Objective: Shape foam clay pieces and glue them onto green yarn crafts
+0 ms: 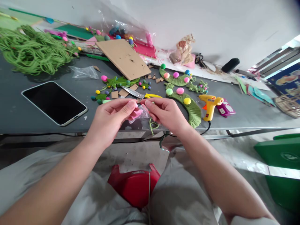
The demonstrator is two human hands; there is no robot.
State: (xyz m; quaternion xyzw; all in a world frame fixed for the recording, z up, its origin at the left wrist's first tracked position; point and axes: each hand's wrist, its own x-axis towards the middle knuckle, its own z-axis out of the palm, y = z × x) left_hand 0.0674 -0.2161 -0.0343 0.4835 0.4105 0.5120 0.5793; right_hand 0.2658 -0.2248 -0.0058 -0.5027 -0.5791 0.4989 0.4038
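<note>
Close together at the table's front edge, both my hands are closed in a pinch. My left hand (113, 117) grips a soft pink piece (136, 115), likely modelling clay, with a bit of it at the thumb tip. A crinkled clear plastic wrapper (144, 112) hangs between the hands. My right hand (167, 113) has thumb and fingers pressed together beside the wrapper; what they hold is hidden. Just beyond the fingers lie yellow-handled scissors (136, 93). Right of my right hand is a green yarn-wrapped ring piece (194, 111) with coloured balls on it.
A phone (55, 103) lies left, below green yarn (32, 50). Cardboard (124, 59) and small scraps lie behind the hands. A yellow glue gun (210, 106) with a cord stands right, next to a purple socket block (226, 108). A red stool (134, 187) is below.
</note>
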